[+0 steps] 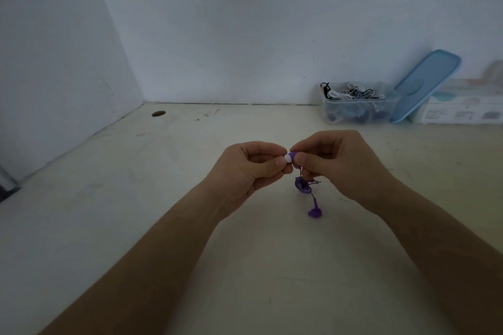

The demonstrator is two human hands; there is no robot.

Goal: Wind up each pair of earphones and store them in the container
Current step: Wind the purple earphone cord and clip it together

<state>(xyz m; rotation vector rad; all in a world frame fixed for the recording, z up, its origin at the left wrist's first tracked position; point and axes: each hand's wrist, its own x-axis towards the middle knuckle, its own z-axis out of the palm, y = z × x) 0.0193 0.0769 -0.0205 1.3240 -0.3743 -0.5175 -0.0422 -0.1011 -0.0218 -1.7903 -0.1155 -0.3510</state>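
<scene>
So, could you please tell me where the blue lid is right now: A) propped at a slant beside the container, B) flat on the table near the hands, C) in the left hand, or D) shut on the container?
A: the blue lid stands tilted just right of the open container.

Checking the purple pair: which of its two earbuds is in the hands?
The white-tipped earbud, pinched between the left hand and the right hand. The other earbud is lower down, below both hands, held by neither.
</scene>
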